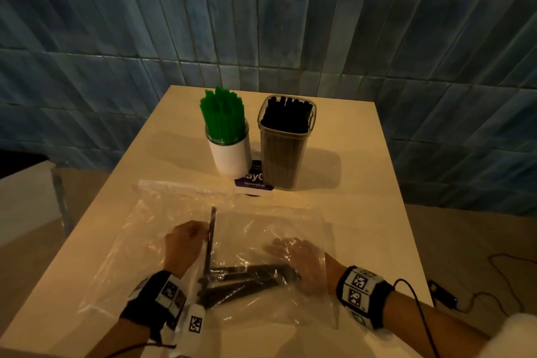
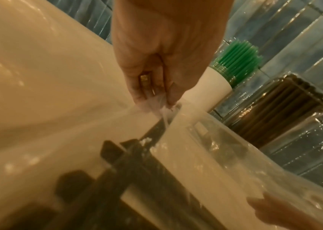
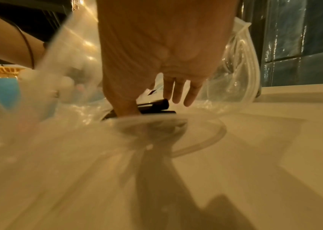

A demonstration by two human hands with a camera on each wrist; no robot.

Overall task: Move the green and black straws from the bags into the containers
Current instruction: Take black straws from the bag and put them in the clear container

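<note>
A clear plastic bag [image 1: 261, 229] lies on the near half of the table [image 1: 348, 183], and a few black straws [image 1: 247, 279] lie flat inside it. My left hand [image 1: 200, 231] pinches the bag's film [image 2: 156, 107] from outside, right beside one black straw [image 1: 210, 235] that stands tilted up in the bag. My right hand [image 1: 282, 259] is inside the bag with its fingers [image 3: 178, 93] straight and its thumb against the lying straws [image 3: 154, 105]. Further back, a white cup [image 1: 232, 158] holds green straws [image 1: 223, 116]. A clear square container [image 1: 283, 160] holds black straws [image 1: 287, 113].
A dark blue printed card [image 1: 252, 180] lies under the two containers. A blue tiled wall [image 1: 261, 23] stands right behind the table. A black cable with a small device [image 1: 436, 289] lies off the table's right edge. A pale ledge [image 1: 26, 197] is at the left.
</note>
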